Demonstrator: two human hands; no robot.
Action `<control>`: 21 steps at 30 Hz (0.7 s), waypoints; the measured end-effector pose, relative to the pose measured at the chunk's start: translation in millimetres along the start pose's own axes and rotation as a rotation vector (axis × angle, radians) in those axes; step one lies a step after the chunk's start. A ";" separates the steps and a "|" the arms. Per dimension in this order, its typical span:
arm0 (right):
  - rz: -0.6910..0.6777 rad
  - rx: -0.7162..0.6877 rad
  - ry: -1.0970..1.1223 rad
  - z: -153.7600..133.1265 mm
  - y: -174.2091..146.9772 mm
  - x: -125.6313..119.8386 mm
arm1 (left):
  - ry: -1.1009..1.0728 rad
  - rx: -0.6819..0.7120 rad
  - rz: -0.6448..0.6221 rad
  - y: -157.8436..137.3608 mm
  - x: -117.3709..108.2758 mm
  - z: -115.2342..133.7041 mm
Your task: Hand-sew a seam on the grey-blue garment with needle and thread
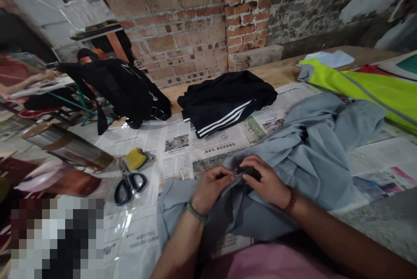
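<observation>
A grey garment (312, 153) lies crumpled across the newspaper-covered table and reaches toward my lap. My left hand (213, 185), with a green bead bracelet at the wrist, pinches a fold of this cloth. Close beside it, my right hand (263, 181), wearing a red-brown bracelet, grips the same fabric between thumb and fingers. The fingertips of both hands nearly meet at one spot. A small dark patch shows under the right fingers; what it is I cannot make out.
Left of the cloth lie dark-handled scissors (128, 185) and a yellow-and-green sponge-like piece (136, 158). A metal cylinder (70, 144), black bag (120, 88), black striped clothing (228, 101) and a neon-yellow garment (358, 86) surround the work area. Another person (22, 75) sits far left.
</observation>
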State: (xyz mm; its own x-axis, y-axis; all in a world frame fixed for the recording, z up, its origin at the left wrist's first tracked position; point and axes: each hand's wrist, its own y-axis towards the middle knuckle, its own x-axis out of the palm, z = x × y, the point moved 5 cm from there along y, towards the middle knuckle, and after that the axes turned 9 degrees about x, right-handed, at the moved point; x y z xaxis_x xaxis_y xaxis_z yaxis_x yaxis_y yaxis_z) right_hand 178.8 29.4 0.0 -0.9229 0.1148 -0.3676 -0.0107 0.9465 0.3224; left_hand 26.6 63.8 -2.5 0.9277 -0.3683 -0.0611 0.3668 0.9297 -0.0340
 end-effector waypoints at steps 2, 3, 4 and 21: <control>0.016 -0.161 -0.087 -10.1 -5.3 -0.5 | -0.046 -0.020 0.008 -0.5 0.4 1.1; 0.013 -0.215 -0.126 -13.6 -7.0 -0.1 | -0.059 -0.026 0.010 -0.8 0.7 1.9; 0.011 -0.253 -0.156 -16.2 -7.9 0.3 | -0.066 -0.026 0.010 -1.0 1.0 2.8; -0.041 -0.179 -0.057 -28.2 7.4 4.8 | -0.117 -0.046 -0.065 -1.1 4.4 1.3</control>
State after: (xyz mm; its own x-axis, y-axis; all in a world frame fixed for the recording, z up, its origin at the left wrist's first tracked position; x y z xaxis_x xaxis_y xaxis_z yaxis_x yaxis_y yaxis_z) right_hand 163.4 28.5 25.2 -0.8968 0.0989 -0.4312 -0.1212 0.8825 0.4545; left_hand 30.4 61.1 -1.4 0.9049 -0.4215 0.0589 0.4251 0.9015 -0.0805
